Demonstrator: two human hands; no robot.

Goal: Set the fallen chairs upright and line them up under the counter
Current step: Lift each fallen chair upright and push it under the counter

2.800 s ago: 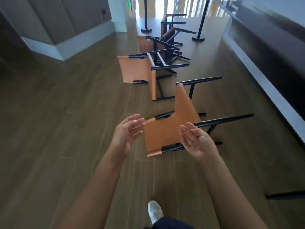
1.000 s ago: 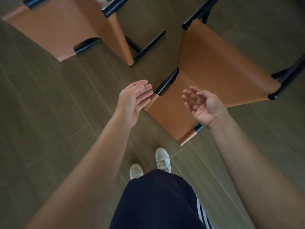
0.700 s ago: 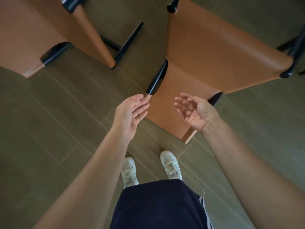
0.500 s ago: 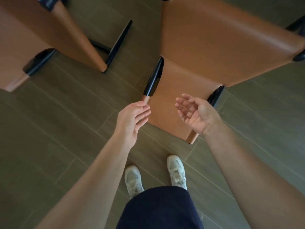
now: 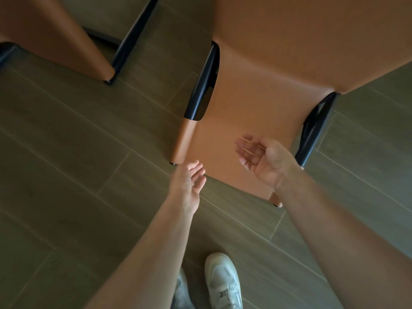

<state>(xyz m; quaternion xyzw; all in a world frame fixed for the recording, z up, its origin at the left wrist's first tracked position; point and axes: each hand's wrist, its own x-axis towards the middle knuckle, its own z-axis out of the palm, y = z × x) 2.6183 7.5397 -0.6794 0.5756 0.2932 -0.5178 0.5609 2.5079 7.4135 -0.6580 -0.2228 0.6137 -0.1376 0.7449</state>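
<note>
A fallen chair (image 5: 263, 90) in tan leather with a black metal frame lies on the floor right in front of me, its backrest end nearest. My left hand (image 5: 189, 181) is open just below the backrest's left corner, fingers close to it but not gripping. My right hand (image 5: 263, 161) hovers open, palm up, over the lower right part of the backrest, holding nothing. A second fallen chair (image 5: 58, 39) of the same kind lies at the upper left.
Dark wood-look floor planks (image 5: 66, 166) run diagonally all around. My white shoes (image 5: 223, 284) stand just behind the nearest chair. The chair's black frame tubes (image 5: 202, 83) stick out on both sides of the backrest.
I have stepped closer and bent down, so the nearest chair fills more of the view. Both open hands have dropped toward its backrest.
</note>
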